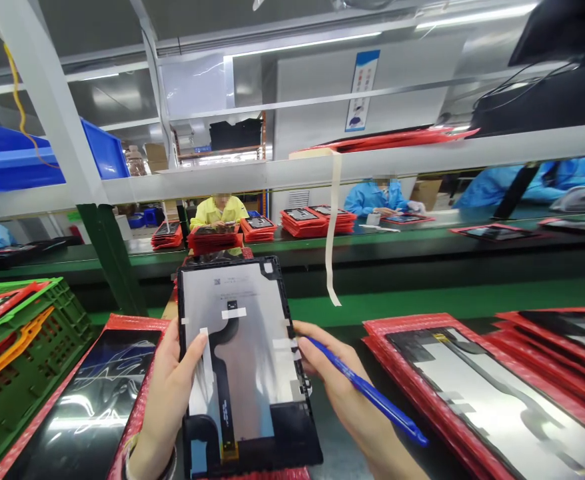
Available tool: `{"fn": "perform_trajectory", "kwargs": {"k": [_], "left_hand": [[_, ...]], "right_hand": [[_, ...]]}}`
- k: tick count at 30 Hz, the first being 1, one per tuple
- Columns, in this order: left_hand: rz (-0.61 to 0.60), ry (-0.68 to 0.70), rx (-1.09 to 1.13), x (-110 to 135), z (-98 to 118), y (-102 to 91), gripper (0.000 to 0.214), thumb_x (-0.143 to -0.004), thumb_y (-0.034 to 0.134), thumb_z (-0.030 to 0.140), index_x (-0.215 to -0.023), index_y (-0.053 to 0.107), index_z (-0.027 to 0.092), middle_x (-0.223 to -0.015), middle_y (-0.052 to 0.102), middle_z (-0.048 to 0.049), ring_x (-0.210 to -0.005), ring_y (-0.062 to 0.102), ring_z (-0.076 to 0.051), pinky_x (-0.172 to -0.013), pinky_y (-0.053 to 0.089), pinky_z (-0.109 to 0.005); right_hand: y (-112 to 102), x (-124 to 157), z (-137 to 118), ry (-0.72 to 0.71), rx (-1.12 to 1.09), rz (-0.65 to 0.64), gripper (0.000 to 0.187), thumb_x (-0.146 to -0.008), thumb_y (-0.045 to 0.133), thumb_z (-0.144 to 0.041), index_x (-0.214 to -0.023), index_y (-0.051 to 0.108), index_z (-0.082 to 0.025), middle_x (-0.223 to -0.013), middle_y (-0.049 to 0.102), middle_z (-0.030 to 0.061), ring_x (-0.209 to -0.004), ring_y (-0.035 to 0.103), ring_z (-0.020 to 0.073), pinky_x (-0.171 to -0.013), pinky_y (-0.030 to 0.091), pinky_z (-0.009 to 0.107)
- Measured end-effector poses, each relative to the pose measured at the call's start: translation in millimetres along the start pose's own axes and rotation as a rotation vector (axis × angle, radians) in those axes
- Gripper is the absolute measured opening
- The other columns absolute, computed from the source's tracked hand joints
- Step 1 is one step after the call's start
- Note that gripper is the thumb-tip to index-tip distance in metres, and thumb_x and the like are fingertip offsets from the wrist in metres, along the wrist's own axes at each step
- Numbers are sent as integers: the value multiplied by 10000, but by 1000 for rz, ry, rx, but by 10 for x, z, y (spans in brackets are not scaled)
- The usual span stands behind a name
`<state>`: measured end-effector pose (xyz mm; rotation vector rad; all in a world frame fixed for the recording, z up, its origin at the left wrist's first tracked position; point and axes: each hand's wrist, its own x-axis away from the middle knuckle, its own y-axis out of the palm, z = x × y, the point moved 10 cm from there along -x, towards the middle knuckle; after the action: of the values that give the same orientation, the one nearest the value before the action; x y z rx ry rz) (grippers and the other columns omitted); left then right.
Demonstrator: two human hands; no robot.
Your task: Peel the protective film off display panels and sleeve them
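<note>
I hold a tablet display panel (245, 360) upright in front of me, its silver back with a black flex cable and white tape strips facing me. My left hand (165, 400) grips its left edge, thumb pressed on the back. My right hand (340, 387) holds the right edge while a blue pen (367, 393) lies between its fingers, pointing down to the right.
Red trays with more panels lie at the left (87, 407) and right (497, 393). A green crate (17, 353) stands at far left. Beyond a green conveyor (422, 240), people in yellow and blue coats work beside stacked red trays (317, 221). A tape strip (332, 227) hangs from the shelf rail.
</note>
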<state>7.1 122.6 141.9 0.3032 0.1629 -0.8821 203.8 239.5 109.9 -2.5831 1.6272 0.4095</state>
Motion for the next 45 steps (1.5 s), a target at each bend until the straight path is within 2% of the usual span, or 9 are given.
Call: {"fn": "perform_trajectory", "kwargs": {"k": [3, 7, 13, 17, 21, 26, 37, 39, 45], "left_hand": [[-13, 28, -15, -48, -8, -48, 518, -810, 659, 358, -1284, 514, 209, -1290, 603, -74, -1245, 503, -247, -1064, 364, -366], [16, 105, -160, -51, 61, -88, 483, -845, 614, 357, -1290, 497, 208, -1264, 612, -78, -1257, 488, -238, -1069, 344, -366], [105, 297, -428, 99, 208, -71, 252, -797, 663, 296, -1038, 649, 224, -939, 735, -45, -867, 694, -224, -794, 516, -286], [-260, 524, -523, 191, 230, 296, 337, -809, 600, 117, -1110, 685, 243, -1028, 734, -72, -921, 701, -229, -829, 527, -306], [-687, 716, -593, 395, 232, 669, 457, -818, 489, 28, -1170, 643, 275, -1223, 625, -72, -1198, 544, -250, -1014, 423, -429], [-734, 734, -575, 554, 302, 771, 480, -766, 585, 43, -1172, 640, 292, -1223, 614, -105, -1246, 472, -298, -1056, 336, -532], [-794, 660, -460, 799, 404, 803, 350, -771, 668, 76, -1044, 717, 290, -1075, 716, -53, -1117, 607, -286, -1017, 438, -472], [-681, 535, -375, 689, 376, 734, 233, -815, 621, 111, -932, 736, 276, -1006, 740, -43, -1048, 653, -268, -978, 477, -445], [71, 326, -257, 394, 335, 73, 111, -834, 618, 289, -746, 644, 227, -691, 664, 3, -586, 623, -122, -557, 507, -198]], "right_hand": [[-62, 34, -159, -61, -197, 40, 308, -817, 664, -394, -1095, 647, -261, -1147, 701, 64, -1107, 611, 249, -888, 506, 357], [-117, 108, -273, -96, -406, 74, 279, -805, 684, -319, -1076, 654, -262, -1158, 704, 92, -1175, 582, 293, -978, 464, 476], [285, 148, -50, 270, -738, -230, 445, -736, 744, -405, -1146, 638, -265, -1360, 566, 106, -1236, 528, 320, -981, 455, 516], [334, 139, 0, 346, -850, -241, 592, -632, 745, -613, -1098, 664, -256, -1384, 542, 98, -1228, 530, 331, -924, 499, 519], [262, 134, 79, 386, -798, -175, 436, -559, 827, -529, -848, 737, -215, -957, 765, 92, -1027, 664, 320, -854, 542, 467], [234, 144, 145, 356, -749, -80, 279, -505, 880, -356, -694, 714, -234, -822, 775, 55, -899, 703, 321, -799, 556, 450], [329, 157, 92, 160, -618, -228, 626, -562, 821, -493, -1125, 636, -293, -973, 750, 91, -1028, 653, 325, -883, 502, 453], [329, 158, 95, 150, -589, -244, 644, -571, 812, -504, -1149, 623, -291, -991, 743, 101, -1021, 656, 329, -886, 496, 464], [197, 174, 68, 135, -544, -158, 774, -461, 832, -559, -1164, 624, -310, -872, 756, 82, -875, 690, 334, -838, 509, 481]]}}
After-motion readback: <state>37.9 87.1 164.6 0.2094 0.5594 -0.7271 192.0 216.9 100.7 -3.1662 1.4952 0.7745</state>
